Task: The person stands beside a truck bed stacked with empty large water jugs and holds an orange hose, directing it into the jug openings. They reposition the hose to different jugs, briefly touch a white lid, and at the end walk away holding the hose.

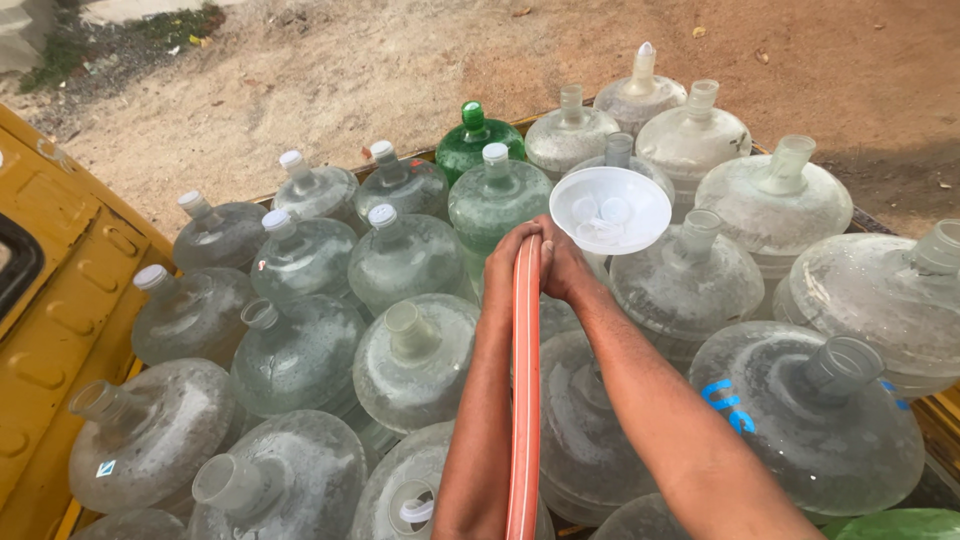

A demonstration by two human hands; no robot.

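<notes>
Nearest the camera, among clear water jugs (410, 365): orange hose (524, 400), long axis straight away from the body, up between both forearms. Left hand (505, 270) and right hand (562, 268) clenched around its far end, side by side, neither nearer. Just beyond and right of the right hand, touching or nearly so: white funnel (611, 209) seated over a jug. Farther back, a green jug (473, 140), then bare dirt ground (400, 60).

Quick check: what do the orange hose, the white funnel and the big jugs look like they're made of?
Orange hose: likely flexible rubber or PVC, matte. White funnel: translucent plastic, light showing through. Big jugs: clear, scuffed plastic, cloudy from wear; one green jug is tinted.
</notes>
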